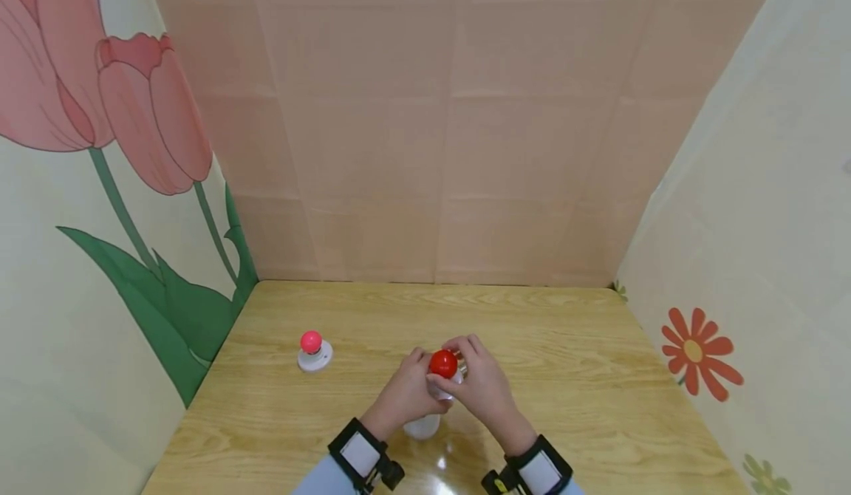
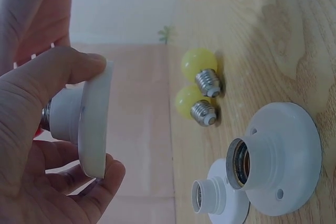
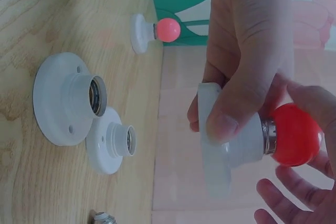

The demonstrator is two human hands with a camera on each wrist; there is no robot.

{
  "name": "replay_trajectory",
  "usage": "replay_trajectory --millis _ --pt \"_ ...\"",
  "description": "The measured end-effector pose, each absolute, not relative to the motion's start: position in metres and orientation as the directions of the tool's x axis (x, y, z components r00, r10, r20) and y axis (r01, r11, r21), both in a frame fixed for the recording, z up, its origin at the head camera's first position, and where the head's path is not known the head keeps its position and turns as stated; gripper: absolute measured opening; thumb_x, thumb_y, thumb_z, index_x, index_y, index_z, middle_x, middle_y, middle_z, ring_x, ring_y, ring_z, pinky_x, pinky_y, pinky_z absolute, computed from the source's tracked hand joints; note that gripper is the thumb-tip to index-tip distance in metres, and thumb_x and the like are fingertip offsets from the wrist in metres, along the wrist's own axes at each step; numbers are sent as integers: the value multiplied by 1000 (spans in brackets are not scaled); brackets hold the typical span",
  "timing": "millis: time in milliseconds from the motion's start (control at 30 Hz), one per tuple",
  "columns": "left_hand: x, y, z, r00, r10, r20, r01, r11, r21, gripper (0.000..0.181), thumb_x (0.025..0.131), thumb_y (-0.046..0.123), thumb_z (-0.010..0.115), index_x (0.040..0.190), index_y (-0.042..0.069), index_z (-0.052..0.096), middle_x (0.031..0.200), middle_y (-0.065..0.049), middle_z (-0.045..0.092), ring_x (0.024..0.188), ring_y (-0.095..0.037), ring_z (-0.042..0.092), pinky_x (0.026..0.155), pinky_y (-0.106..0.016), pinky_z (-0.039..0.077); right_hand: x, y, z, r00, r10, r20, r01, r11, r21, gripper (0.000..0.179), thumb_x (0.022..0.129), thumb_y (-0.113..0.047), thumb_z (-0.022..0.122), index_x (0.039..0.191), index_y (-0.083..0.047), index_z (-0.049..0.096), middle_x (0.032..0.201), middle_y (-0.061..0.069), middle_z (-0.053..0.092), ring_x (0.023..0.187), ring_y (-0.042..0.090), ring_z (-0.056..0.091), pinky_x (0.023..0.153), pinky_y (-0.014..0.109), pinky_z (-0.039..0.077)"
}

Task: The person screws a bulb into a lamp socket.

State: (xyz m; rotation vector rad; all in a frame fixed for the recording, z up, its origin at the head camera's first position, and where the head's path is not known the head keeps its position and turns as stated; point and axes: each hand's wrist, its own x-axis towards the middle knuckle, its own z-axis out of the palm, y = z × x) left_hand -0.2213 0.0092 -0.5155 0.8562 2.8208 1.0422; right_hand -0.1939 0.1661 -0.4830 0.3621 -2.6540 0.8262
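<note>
My left hand holds a white round lamp socket off the table, thumb and fingers gripping its base. A red light bulb sits in the socket's mouth, with part of its metal screw thread showing. My right hand has its thumb and fingers curled around the red bulb. In the right wrist view the socket lies on its side, its flat base away from the bulb. Some right-hand fingers are hidden behind the bulb.
Two white sockets, a nearer one and a farther one, stand with bare mouths on the wooden table. Two yellow bulbs lie beyond them. At the left, a pink bulb stands in another white socket.
</note>
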Motion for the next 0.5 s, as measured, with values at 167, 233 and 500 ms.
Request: replay_trajectory --millis 167,233,500 --pt "-221 9 -514 -842 512 170 506 640 578 61 70 34 84 122 12 60 107 2 57 93 -9 50 76 -24 50 -194 170 -486 -907 -199 373 -394 717 -576 69 76 -54 76 131 -18 53 126 2 56 108 19 60 87 41 55" --pt "-221 8 -513 -848 507 155 491 639 593 64 70 33 85 124 11 58 108 2 56 93 -10 50 76 -22 50 -195 174 -487 -884 -255 391 -454 664 -594 69 82 -47 73 139 -18 48 137 2 52 121 24 55 94 49 50" --pt "-220 8 -510 -874 474 110 427 639 640 78 69 34 85 134 7 51 110 1 53 94 -11 53 76 -23 52 -198 186 -488 -771 -450 450 -637 556 -534 52 93 -21 63 143 -13 47 147 3 47 135 30 43 104 56 40"
